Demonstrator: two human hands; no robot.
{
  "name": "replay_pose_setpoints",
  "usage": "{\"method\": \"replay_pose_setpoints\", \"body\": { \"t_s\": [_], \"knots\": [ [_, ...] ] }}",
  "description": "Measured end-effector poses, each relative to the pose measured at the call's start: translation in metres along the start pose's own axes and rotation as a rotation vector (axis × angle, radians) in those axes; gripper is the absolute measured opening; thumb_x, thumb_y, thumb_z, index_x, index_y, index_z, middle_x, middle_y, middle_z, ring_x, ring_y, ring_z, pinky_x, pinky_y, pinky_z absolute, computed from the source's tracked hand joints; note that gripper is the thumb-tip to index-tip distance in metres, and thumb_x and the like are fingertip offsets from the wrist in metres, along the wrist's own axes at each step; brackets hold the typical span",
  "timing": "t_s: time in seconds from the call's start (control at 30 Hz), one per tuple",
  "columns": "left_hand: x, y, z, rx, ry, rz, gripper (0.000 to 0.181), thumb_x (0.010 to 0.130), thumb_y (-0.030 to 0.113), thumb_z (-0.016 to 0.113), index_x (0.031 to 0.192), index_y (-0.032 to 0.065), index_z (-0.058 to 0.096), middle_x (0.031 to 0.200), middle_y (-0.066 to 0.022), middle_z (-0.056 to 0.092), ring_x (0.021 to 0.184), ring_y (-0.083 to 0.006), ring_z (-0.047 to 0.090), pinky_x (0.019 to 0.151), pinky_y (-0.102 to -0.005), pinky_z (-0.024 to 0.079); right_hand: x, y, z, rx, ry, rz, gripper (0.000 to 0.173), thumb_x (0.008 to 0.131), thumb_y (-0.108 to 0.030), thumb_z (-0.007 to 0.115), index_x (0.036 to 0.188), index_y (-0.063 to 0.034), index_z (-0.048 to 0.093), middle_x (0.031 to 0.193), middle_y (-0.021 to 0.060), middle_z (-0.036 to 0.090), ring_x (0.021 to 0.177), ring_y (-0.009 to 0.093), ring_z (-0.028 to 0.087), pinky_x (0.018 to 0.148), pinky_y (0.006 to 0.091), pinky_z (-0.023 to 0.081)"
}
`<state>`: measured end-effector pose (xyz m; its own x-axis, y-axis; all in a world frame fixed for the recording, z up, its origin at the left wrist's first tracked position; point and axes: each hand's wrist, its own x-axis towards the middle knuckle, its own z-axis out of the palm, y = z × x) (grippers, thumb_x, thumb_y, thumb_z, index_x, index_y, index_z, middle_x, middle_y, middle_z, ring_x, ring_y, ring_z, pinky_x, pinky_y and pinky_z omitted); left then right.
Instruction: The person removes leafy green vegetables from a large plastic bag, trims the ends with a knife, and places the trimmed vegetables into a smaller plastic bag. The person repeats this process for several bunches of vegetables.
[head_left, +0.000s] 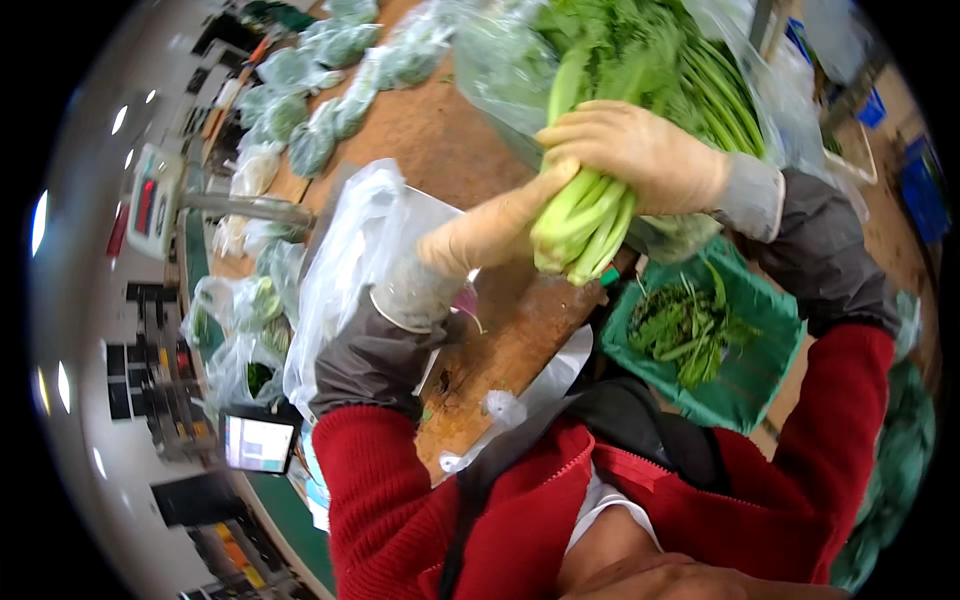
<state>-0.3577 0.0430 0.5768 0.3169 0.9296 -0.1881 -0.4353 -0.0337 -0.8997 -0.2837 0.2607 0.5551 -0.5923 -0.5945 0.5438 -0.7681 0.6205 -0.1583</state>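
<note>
Both my hands wear cream rubber gloves and grip a bunch of leafy greens with thick pale stalks. My right hand wraps over the top of the stalks. From the other side my left hand presses against them, its fingers partly hidden. The cut stalk ends point towards me, with the leaves spreading away. Beyond my hands, a large clear plastic bag holds more long-stemmed greens. White plastic bags lie by my left forearm, on and around a weighing scale.
Bagged vegetables line the wooden table at the upper left. A scale display stands on a post at left, above a lit screen. A green-lined bin with loose leaves sits below my right forearm.
</note>
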Motion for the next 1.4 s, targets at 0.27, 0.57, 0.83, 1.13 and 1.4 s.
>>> {"method": "replay_pose_setpoints", "body": {
  "t_s": [0.27, 0.57, 0.83, 1.13, 1.4],
  "knots": [
    [-0.002, -0.104, 0.074, -2.294, 0.414, -1.278, 0.055, 0.093, 0.053, 0.041, 0.095, 0.0017, 0.062, 0.08, -0.0083, 0.065, 0.085, -0.0161, 0.059, 0.086, -0.0293, 0.045, 0.057, -0.016, -0.098, 0.335, 0.659, 0.19, 0.081, 0.066, -0.008, 0.082, 0.135, -0.0058, 0.038, 0.124, 0.0045, 0.052, 0.109, 0.014, 0.051, 0.093, 0.0293, 0.043],
    [0.053, -0.184, 0.089, -1.667, 0.9, -1.397, 0.076, 0.064, 0.021, 0.085, 0.121, -0.0006, 0.039, 0.103, -0.0111, 0.057, 0.095, -0.0213, 0.057, 0.085, -0.0343, 0.049, 0.072, -0.067, -0.162, 0.146, 0.85, 0.097, 0.076, 0.064, -0.017, 0.083, 0.126, -0.0012, 0.041, 0.116, 0.0107, 0.056, 0.105, 0.018, 0.055, 0.088, 0.0292, 0.047],
    [-0.013, -0.313, 0.005, -2.234, 1.345, -1.348, 0.053, 0.079, 0.025, 0.075, 0.122, 0.0037, 0.051, 0.108, -0.007, 0.059, 0.097, -0.0172, 0.058, 0.083, -0.029, 0.05, 0.152, -0.206, -0.247, 0.017, 0.423, -0.119, 0.08, 0.068, -0.017, 0.077, 0.134, -0.0021, 0.034, 0.118, 0.0099, 0.052, 0.109, 0.019, 0.051, 0.094, 0.0332, 0.044],
    [-0.073, -0.241, -0.001, -2.594, 1.099, -2.093, 0.051, 0.075, 0.016, 0.074, 0.114, -0.0009, 0.046, 0.097, -0.012, 0.06, 0.088, -0.0198, 0.06, 0.076, -0.0334, 0.052, 0.106, -0.06, -0.102, 1.172, 0.288, 0.517, 0.066, 0.083, -0.053, 0.062, 0.124, -0.0028, 0.052, 0.112, 0.0114, 0.062, 0.098, 0.021, 0.061, 0.083, 0.0342, 0.053],
    [-0.132, -0.079, -0.025, -2.316, 0.582, -2.463, 0.103, 0.072, 0.047, 0.075, 0.141, -0.0013, 0.015, 0.136, -0.0239, 0.034, 0.127, -0.0286, 0.033, 0.103, -0.0391, 0.034, 0.146, -0.142, 0.1, 1.823, 0.513, 0.554, 0.071, 0.082, -0.036, 0.063, 0.137, -0.0008, 0.034, 0.116, 0.0133, 0.056, 0.101, 0.024, 0.058, 0.088, 0.0346, 0.049]
  ]
}}
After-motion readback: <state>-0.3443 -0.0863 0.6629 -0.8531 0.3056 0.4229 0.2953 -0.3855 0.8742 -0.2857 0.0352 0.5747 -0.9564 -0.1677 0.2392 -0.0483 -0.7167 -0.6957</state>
